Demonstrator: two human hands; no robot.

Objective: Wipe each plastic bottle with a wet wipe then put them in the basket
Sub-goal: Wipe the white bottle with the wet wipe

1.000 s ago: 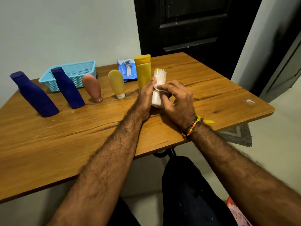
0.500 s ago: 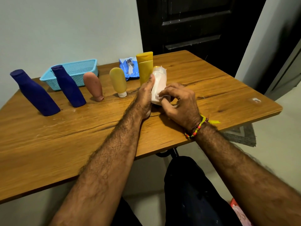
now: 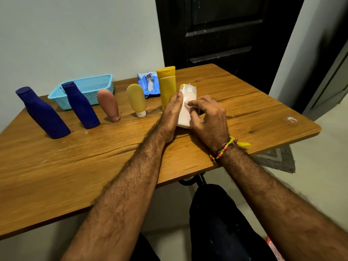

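A white plastic bottle (image 3: 185,112) stands on the wooden table (image 3: 56,172) between my hands. My left hand (image 3: 172,113) grips its left side, thumb up along the bottle. My right hand (image 3: 209,115) presses a white wet wipe (image 3: 190,101) against the bottle's front with curled fingers. Behind it stands a tall mustard bottle (image 3: 167,87). To the left stand a small yellow tube (image 3: 137,99), a pink-brown tube (image 3: 109,104) and two dark blue bottles (image 3: 80,105) (image 3: 42,113). The light blue basket (image 3: 88,87) sits at the back left with nothing visible inside.
A blue pack of wet wipes (image 3: 147,84) lies behind the mustard bottle. A dark door (image 3: 226,31) stands beyond the table's far edge. The table's right edge drops to the floor, where a grey mat (image 3: 275,159) lies.
My right hand with the wipe has moved down from the bottle's top, then back up its front. The left hand keeps its grip. The view has shifted slightly.
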